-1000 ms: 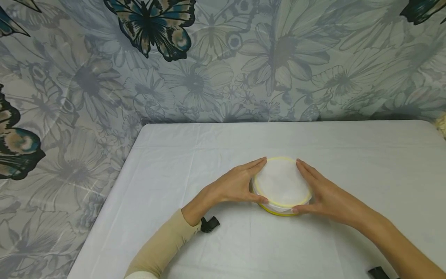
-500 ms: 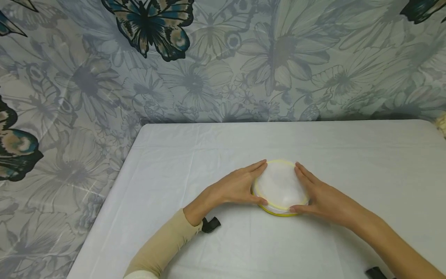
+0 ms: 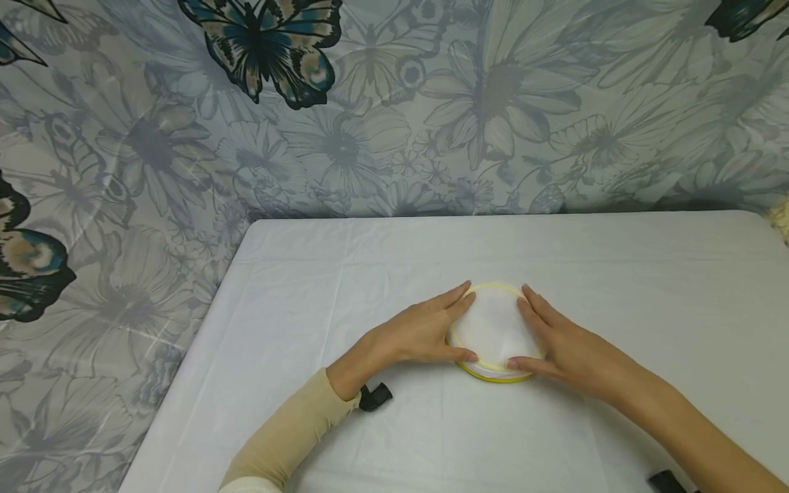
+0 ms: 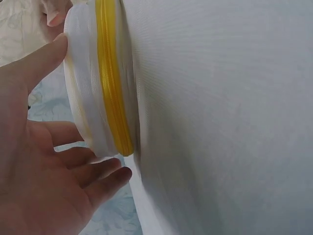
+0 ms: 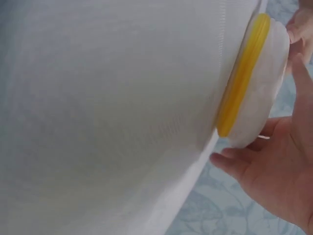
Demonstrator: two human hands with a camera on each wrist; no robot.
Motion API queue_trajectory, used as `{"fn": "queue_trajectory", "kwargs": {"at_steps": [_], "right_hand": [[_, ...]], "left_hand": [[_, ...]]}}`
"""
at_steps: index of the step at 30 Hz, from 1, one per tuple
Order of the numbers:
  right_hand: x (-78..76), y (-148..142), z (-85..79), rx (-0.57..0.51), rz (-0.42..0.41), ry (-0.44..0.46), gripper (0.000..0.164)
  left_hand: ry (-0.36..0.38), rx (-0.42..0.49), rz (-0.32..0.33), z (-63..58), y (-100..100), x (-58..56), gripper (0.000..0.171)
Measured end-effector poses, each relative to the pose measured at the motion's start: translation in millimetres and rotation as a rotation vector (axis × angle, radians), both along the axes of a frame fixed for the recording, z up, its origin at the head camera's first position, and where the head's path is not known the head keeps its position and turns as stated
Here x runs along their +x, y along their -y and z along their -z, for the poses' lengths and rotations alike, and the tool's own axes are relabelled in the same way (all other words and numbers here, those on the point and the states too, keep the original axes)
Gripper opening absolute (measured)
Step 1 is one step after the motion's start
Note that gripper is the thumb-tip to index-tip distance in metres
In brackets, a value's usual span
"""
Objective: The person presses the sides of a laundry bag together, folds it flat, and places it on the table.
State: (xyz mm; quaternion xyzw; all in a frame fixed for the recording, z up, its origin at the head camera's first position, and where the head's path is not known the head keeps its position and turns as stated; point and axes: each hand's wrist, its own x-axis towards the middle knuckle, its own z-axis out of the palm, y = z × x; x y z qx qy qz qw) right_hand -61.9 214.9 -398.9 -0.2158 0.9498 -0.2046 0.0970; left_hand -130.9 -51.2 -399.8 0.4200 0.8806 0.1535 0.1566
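A round white fabric pouch [image 3: 496, 325] with thin yellow trim lies on the white-covered table, toward its middle right. Around its lower side runs a yellow zipper [image 4: 111, 83], close against the cloth. My left hand [image 3: 419, 335] holds the pouch's left side, thumb on the near rim and fingers toward the far rim. From the right, my right hand [image 3: 576, 349] holds it the same way, its thumb lying over the near top edge. In the right wrist view, several fingers of the right hand [image 5: 274, 164] wrap behind the pouch's white side [image 5: 264, 83].
The table [image 3: 308, 294] has a white cloth over it. A patterned wall [image 3: 345, 150] with flowers and butterflies stands right behind and to the left. A black device [image 3: 376, 397] sits at the left wrist, another [image 3: 666, 481] below the right forearm. Something yellowish [image 3: 781, 220] shows at the far right.
The pouch's top has sunk toward its base, so the pouch stands flatter. Both hands have come slightly inward, the right thumb sliding left onto the top edge.
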Motion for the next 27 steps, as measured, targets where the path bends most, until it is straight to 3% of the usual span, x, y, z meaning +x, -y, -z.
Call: {"fn": "queue_trajectory", "kwargs": {"at_steps": [4, 11, 19, 27], "right_hand": [[-0.6, 1.1, 1.1, 0.045, -0.019, -0.028, 0.105], [-0.8, 4.8, 5.1, 0.097, -0.048, -0.083, 0.103], [-2.5, 7.3, 7.9, 0.161, -0.126, -0.235, 0.094], [-2.8, 11.5, 11.6, 0.164, -0.192, -0.300, 0.085]], "left_hand": [[-0.029, -0.032, 0.036, 2.3, -0.5, 0.9, 0.095], [-0.170, -0.136, 0.142, 5.1, -3.8, 2.2, 0.088], [-0.193, -0.196, 0.165, 3.4, -10.8, 7.4, 0.080], [-0.244, -0.256, 0.196, 4.8, -16.9, 10.8, 0.071]]}}
